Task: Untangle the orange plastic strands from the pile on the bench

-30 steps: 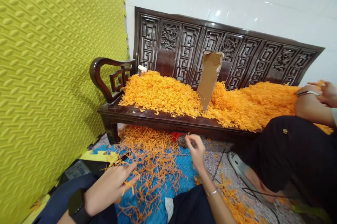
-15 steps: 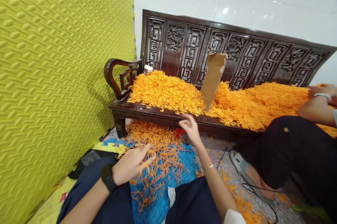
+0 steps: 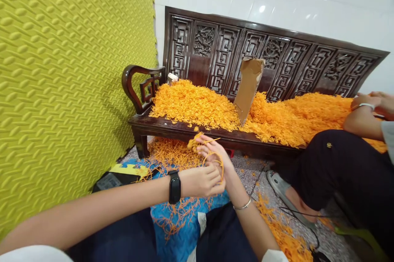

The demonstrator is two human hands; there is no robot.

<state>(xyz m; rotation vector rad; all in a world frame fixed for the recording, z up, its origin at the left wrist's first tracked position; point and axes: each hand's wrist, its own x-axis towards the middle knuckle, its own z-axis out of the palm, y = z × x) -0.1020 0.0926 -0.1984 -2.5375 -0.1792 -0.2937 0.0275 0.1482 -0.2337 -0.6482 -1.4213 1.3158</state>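
Note:
In front of the bench, my two hands are together. My left hand [image 3: 201,180], below a black watch, is closed with its fingertips at a thin curved orange plastic strand [image 3: 222,167]. My right hand [image 3: 219,156] has its fingers curled around a small cluster of orange plastic pieces [image 3: 194,144], and the strand loops beside its palm. Whether strand and cluster are joined, I cannot tell. Just behind my hands, a heap of small orange pieces [image 3: 193,104] covers the left part of the dark wooden bench [image 3: 160,127].
An upright cardboard strip [image 3: 248,87] separates this heap from a larger orange pile [image 3: 295,120]. Loose orange strands [image 3: 172,153] lie under the bench and over a blue foam mat [image 3: 181,233]. Yellow foam mats [image 3: 76,69] stand left. Another person's hand [image 3: 366,102] is at right.
My left hand has moved right and up to meet my right hand. My right hand, empty-looking before, now holds an orange cluster. The other person's hands have shifted slightly left.

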